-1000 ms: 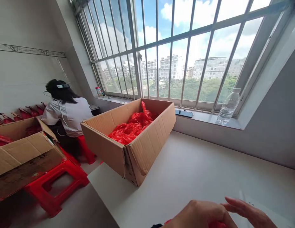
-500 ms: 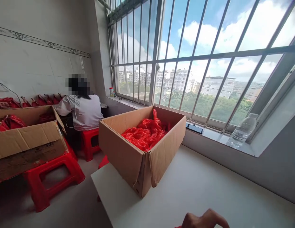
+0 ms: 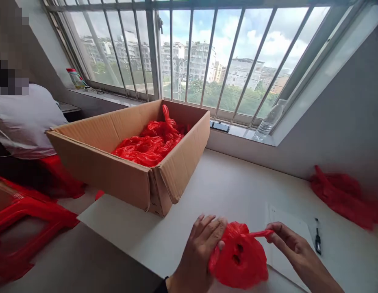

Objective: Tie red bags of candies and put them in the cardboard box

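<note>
A red plastic bag is bunched up over the white table's near edge, with two small dark holes or gaps showing in its face. My left hand grips the bag's left side, thumb against the film and fingers along its upper edge. Between thumb and fingers of my right hand is pinched a twisted end of the same bag, pulled out to the right. What the bag contains cannot be seen. Beneath my right hand lies a white sheet or board, with a dark slim tool just beside it.
An open cardboard box of red plastic bags stands on the table's far left. At the right wall lies a blurred red heap. The sill carries a bottle and a phone. A person sits at left.
My view has swung right and down. Both hands have come into full view with the red bag between them; before, only part of one hand showed at the bottom edge.
</note>
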`<action>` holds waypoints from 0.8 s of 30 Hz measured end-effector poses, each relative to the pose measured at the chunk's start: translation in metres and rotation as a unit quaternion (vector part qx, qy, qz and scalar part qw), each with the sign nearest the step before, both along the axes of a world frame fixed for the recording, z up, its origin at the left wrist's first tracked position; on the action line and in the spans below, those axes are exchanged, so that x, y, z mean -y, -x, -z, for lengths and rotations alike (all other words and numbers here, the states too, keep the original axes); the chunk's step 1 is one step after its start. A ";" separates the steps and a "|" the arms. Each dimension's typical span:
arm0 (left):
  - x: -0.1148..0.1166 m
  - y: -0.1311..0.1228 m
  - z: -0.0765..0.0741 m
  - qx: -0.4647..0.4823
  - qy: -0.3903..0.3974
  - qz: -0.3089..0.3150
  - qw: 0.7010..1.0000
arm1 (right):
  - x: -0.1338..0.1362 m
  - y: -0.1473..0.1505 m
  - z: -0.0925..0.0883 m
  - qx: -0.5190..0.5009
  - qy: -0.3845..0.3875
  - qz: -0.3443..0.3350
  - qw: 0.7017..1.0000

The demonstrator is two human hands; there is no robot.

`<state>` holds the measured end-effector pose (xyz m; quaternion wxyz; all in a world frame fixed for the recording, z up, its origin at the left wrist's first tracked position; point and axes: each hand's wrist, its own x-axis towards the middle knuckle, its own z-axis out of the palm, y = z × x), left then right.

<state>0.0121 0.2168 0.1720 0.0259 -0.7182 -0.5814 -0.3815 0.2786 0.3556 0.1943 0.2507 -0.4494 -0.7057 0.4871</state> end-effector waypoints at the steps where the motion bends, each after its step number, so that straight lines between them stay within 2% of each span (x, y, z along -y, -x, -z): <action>1: 0.007 0.008 0.001 0.024 0.021 -0.015 0.999 | 0.001 -0.008 0.002 0.002 0.010 0.018 1.000; 4: 0.017 0.015 0.009 0.080 0.078 -0.019 0.994 | 0.006 -0.018 0.008 0.002 0.040 0.043 0.998; 7: 0.014 0.002 0.006 0.117 0.097 -0.004 0.988 | 0.015 -0.010 0.012 -0.029 0.037 0.098 0.994; 10: 0.004 -0.019 -0.005 0.063 0.082 0.061 0.993 | 0.031 0.008 0.016 -0.079 0.010 0.136 0.988; 12: -0.006 -0.032 -0.004 -0.019 0.110 0.111 0.988 | 0.042 0.021 0.022 -0.081 -0.022 0.118 0.989; 16: -0.017 -0.045 0.023 -0.096 0.183 0.131 0.970 | 0.056 0.037 0.052 0.002 -0.167 0.011 0.986; 18: -0.018 -0.045 0.035 -0.103 0.185 0.122 0.970 | 0.060 0.039 0.075 0.027 -0.234 -0.004 0.972; 21: -0.016 -0.044 0.040 -0.117 0.159 0.108 0.974 | 0.063 0.039 0.104 0.032 -0.243 0.034 0.969; 23: -0.017 -0.042 0.034 -0.127 0.120 0.088 0.981 | 0.060 0.038 0.112 0.014 -0.223 0.048 0.974; 24: -0.020 -0.040 0.029 -0.131 0.096 0.071 0.984 | 0.056 0.039 0.111 0.018 -0.193 0.078 0.978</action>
